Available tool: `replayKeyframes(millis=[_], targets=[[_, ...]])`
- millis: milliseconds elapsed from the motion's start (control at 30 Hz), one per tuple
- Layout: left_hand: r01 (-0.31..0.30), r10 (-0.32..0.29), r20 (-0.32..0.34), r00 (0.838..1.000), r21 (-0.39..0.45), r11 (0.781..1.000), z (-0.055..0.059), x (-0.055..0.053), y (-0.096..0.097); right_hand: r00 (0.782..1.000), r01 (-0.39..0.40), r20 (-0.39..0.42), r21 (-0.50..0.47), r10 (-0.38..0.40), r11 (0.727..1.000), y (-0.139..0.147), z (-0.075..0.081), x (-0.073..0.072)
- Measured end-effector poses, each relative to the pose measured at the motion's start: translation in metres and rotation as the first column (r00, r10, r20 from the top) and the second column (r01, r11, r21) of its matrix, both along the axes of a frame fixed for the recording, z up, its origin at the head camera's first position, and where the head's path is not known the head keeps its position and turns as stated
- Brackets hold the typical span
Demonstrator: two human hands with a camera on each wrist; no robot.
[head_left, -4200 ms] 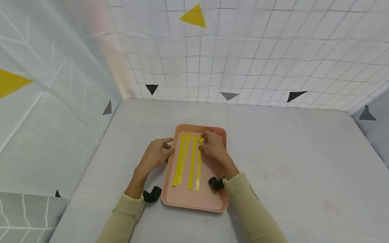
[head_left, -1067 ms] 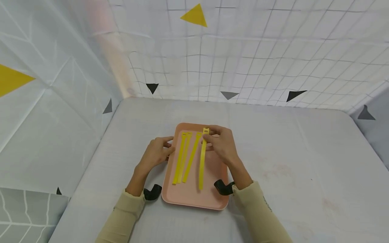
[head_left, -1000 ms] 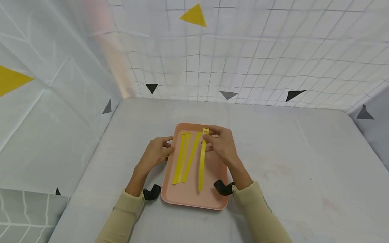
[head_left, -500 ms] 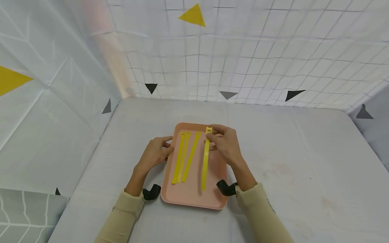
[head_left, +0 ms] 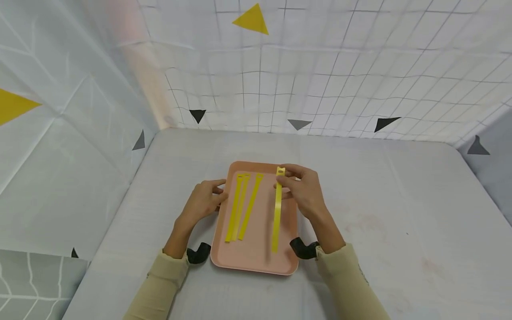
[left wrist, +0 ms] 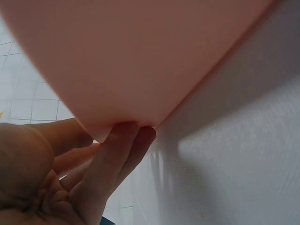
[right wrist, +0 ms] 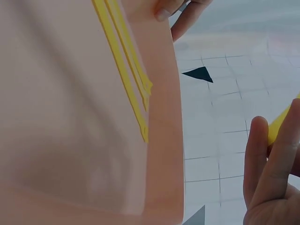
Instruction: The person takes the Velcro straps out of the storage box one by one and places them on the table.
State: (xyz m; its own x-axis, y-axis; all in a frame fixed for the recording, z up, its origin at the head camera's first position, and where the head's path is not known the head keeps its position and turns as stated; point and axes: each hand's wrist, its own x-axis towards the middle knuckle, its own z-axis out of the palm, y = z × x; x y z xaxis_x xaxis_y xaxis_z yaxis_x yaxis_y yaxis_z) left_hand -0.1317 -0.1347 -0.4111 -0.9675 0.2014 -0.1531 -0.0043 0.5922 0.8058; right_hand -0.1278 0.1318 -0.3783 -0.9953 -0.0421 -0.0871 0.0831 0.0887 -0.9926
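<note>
A pink tray (head_left: pixel 256 261) lies on the table, its left rim held between the fingers and thumb of my left hand (head_left: pixel 200 202). In the left wrist view that hand (left wrist: pixel 93 173) grips the edge of the tray (left wrist: pixel 131 61). Above the tray's right side, my right hand (head_left: pixel 307 191) pinches a flat yellow cable tie (head_left: pixel 277 218) just below its slotted head; the tail hangs toward me. Three more yellow cable ties (head_left: pixel 249 209) lie lengthwise on the tray's left half, the two leftmost nearly touching. The right wrist view shows only part of the held tie (right wrist: pixel 276 129) behind the fingers.
The white-covered table (head_left: pixel 380 222) extends around the tray, mostly to its right. A gridded white sheet (head_left: pixel 320 66) hangs behind, with another sheet (head_left: pixel 72 155) on the left. A black wrist mount (head_left: pixel 304 249) juts from my right sleeve over the tray's rim.
The right hand has lifted one cable tie off the tray and carried it rightward. The third tie has slanted, its lower end shifting left. My left hand has stayed on the rim.
</note>
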Motion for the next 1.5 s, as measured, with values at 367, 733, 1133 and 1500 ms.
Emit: replayKeyframes(millis=[367, 733, 1133, 1500], targets=[[0.004, -0.004, -0.005, 1.000, -0.006, 1.000, 0.000, 0.001, 0.000, 1.000, -0.007, -0.006, -0.004, 0.007, 1.000, 0.007, 0.001, 0.004], [0.017, -0.017, -0.010, 1.000, 0.009, 1.000, 0.000, 0.001, 0.000, 1.000, 0.012, -0.010, 0.013, -0.012, 1.000, 0.018, -0.003, 0.006], [0.025, -0.025, -0.014, 1.000, 0.015, 1.000, 0.002, 0.001, -0.002, 0.999, 0.034, -0.001, 0.022, -0.034, 0.999, 0.022, -0.002, 0.007], [0.026, -0.026, -0.011, 1.000, 0.037, 0.999, -0.001, 0.000, -0.003, 0.999, 0.048, 0.013, 0.006, -0.048, 0.999, 0.028, -0.006, 0.006]])
